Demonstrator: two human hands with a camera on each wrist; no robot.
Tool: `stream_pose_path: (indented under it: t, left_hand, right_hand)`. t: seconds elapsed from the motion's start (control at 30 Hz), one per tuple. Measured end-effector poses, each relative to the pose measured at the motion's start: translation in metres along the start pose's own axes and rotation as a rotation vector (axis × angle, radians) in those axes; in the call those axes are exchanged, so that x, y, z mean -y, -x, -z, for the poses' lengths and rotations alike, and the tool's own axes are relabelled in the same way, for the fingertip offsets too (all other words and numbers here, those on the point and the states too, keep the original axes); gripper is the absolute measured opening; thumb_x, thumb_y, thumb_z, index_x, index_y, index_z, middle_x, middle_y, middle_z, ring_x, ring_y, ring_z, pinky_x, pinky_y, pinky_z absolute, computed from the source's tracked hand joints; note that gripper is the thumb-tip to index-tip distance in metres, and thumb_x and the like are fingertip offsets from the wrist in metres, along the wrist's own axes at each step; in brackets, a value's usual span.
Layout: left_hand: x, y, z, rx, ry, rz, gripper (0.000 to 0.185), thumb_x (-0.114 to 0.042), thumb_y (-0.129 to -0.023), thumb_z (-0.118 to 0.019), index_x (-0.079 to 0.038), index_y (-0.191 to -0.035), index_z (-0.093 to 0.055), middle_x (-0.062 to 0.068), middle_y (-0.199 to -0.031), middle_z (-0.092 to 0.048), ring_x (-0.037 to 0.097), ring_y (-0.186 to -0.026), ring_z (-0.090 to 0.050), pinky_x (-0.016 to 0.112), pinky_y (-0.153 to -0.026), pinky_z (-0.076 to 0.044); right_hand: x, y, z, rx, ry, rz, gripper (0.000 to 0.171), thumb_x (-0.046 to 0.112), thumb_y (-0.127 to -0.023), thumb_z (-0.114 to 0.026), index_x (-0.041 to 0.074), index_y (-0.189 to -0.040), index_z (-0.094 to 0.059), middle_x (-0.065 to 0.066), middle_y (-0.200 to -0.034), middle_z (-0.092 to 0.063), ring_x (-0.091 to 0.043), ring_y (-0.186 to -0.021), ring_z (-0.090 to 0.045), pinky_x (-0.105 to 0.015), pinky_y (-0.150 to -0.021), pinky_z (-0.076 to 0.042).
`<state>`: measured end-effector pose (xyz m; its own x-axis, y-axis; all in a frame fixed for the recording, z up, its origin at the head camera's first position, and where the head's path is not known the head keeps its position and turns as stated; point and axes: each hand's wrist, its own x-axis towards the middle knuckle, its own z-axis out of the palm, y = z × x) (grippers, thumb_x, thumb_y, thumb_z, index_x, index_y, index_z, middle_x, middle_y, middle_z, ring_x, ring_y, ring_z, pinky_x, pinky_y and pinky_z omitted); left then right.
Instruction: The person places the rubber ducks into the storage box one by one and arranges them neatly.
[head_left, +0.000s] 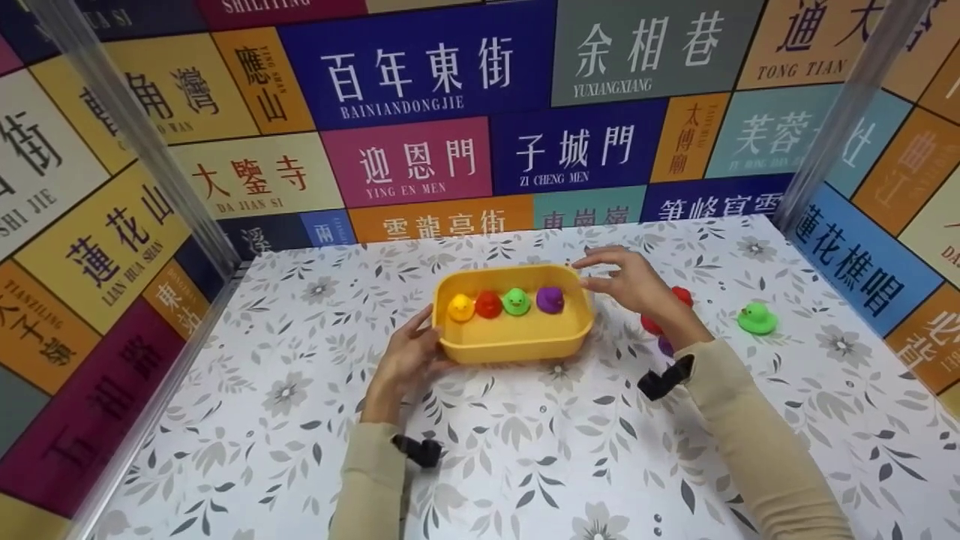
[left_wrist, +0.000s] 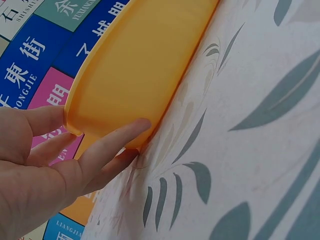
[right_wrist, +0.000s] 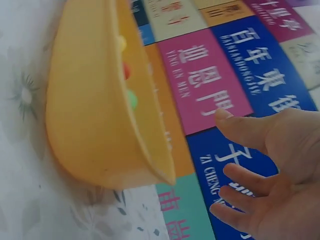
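A yellow plastic tub [head_left: 517, 351] stands on the table with toy ducks in a row inside: a yellow duck [head_left: 460, 308], a red duck [head_left: 488, 304], a green duck [head_left: 517, 301] and a purple duck [head_left: 550, 300]. My left hand [head_left: 409, 349] rests against the tub's left end, its fairly straight fingers [left_wrist: 115, 145] touching the outer wall and rim. Near the right end, my right hand [head_left: 626, 281] is held with fingers spread and nothing in it. The right wrist view shows a gap between that hand [right_wrist: 270, 175] and the tub [right_wrist: 90, 100].
Right of the tub, a red toy [head_left: 681, 295] and a purple toy [head_left: 665, 345] are partly hidden by my right wrist. Farther right sits another green duck [head_left: 757, 319]. A floral cloth [head_left: 285, 390] covers the table, and sign-patterned panels [head_left: 420, 82] rise behind it.
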<state>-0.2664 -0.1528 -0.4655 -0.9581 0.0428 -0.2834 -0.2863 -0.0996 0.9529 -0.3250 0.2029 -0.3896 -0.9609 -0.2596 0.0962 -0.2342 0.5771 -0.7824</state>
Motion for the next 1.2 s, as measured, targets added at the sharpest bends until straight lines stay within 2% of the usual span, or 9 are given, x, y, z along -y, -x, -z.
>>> stream_pose_path:
  t: [0.13, 0.27, 0.37, 0.47, 0.7, 0.93, 1.03, 1.13, 1.2]
  left_hand:
    - [-0.001, -0.001, 0.001, 0.000, -0.002, 0.015, 0.059, -0.017, -0.103, -0.053, -0.031, -0.157, -0.033, 0.019, -0.153, -0.046, 0.031, -0.108, -0.068, 0.046, -0.090, -0.061]
    - [-0.001, 0.000, 0.002, -0.003, 0.012, 0.023, 0.060, -0.017, -0.103, -0.053, -0.032, -0.157, -0.032, 0.018, -0.154, -0.044, 0.031, -0.113, -0.066, 0.045, -0.092, -0.060]
    - [0.000, 0.001, 0.003, 0.007, 0.019, -0.013, 0.061, -0.014, -0.104, -0.052, -0.027, -0.158, -0.030, 0.021, -0.155, -0.042, 0.033, -0.113, -0.066, 0.047, -0.091, -0.060]
    - [0.002, 0.002, 0.003, 0.028, 0.010, -0.047, 0.061, -0.013, -0.104, -0.050, -0.022, -0.160, -0.027, 0.024, -0.155, -0.041, 0.034, -0.108, -0.067, 0.049, -0.089, -0.061]
    - [0.002, 0.003, 0.000, 0.031, -0.003, -0.036, 0.062, -0.014, -0.103, -0.051, -0.024, -0.159, -0.027, 0.023, -0.154, -0.043, 0.032, -0.105, -0.069, 0.048, -0.089, -0.061]
    - [0.003, 0.001, 0.001, 0.034, -0.014, -0.033, 0.061, -0.015, -0.103, -0.051, -0.025, -0.159, -0.028, 0.023, -0.153, -0.044, 0.033, -0.107, -0.069, 0.049, -0.090, -0.060]
    - [0.002, 0.002, 0.001, 0.028, -0.023, -0.021, 0.061, -0.016, -0.103, -0.052, -0.027, -0.159, -0.029, 0.022, -0.153, -0.045, 0.033, -0.107, -0.069, 0.048, -0.090, -0.060]
    - [0.001, 0.002, 0.000, 0.020, -0.020, -0.017, 0.061, -0.016, -0.103, -0.053, -0.027, -0.159, -0.029, 0.021, -0.153, -0.045, 0.032, -0.108, -0.069, 0.047, -0.090, -0.061]
    - [0.001, 0.002, 0.000, 0.021, -0.015, -0.025, 0.061, -0.016, -0.103, -0.052, -0.026, -0.159, -0.028, 0.022, -0.155, -0.043, 0.032, -0.108, -0.069, 0.047, -0.089, -0.061]
  right_hand:
    - [-0.007, 0.015, 0.008, -0.134, -0.121, 0.057, 0.033, 0.015, -0.094, -0.070, 0.009, -0.126, -0.070, -0.013, -0.145, -0.055, -0.030, -0.141, -0.044, -0.052, -0.115, -0.044]
    - [-0.013, 0.024, 0.017, -0.195, -0.137, 0.058, 0.035, 0.019, -0.095, -0.070, 0.011, -0.129, -0.069, -0.011, -0.145, -0.056, -0.028, -0.141, -0.046, -0.044, -0.112, -0.048]
    - [-0.019, 0.028, 0.025, -0.212, -0.141, 0.045, 0.038, 0.023, -0.095, -0.069, 0.013, -0.132, -0.067, -0.010, -0.145, -0.056, -0.027, -0.139, -0.048, -0.027, -0.104, -0.053]
    - [-0.028, 0.031, 0.032, -0.231, -0.146, 0.022, 0.041, 0.026, -0.096, -0.068, 0.015, -0.136, -0.064, -0.010, -0.147, -0.055, -0.028, -0.137, -0.051, -0.012, -0.095, -0.053]
    - [-0.052, 0.034, 0.045, -0.267, -0.101, -0.017, 0.045, 0.027, -0.096, -0.068, 0.017, -0.140, -0.061, -0.011, -0.146, -0.056, -0.026, -0.137, -0.050, -0.021, -0.104, -0.051]
    - [-0.075, 0.035, 0.050, -0.279, -0.089, -0.053, 0.047, 0.026, -0.098, -0.066, 0.013, -0.143, -0.057, -0.015, -0.146, -0.055, -0.031, -0.136, -0.050, 0.000, -0.086, -0.047]
    - [-0.084, 0.036, 0.052, -0.278, -0.067, -0.075, 0.047, 0.024, -0.099, -0.065, 0.011, -0.143, -0.056, -0.016, -0.147, -0.054, -0.032, -0.137, -0.049, -0.008, -0.094, -0.049]
    - [-0.092, 0.036, 0.055, -0.279, -0.052, -0.101, 0.049, 0.025, -0.099, -0.064, 0.011, -0.145, -0.054, -0.016, -0.148, -0.054, -0.030, -0.139, -0.047, -0.026, -0.109, -0.049]
    - [-0.096, 0.036, 0.057, -0.280, -0.055, -0.119, 0.050, 0.026, -0.099, -0.064, 0.011, -0.145, -0.053, -0.016, -0.149, -0.053, -0.031, -0.139, -0.047, -0.036, -0.113, -0.047]
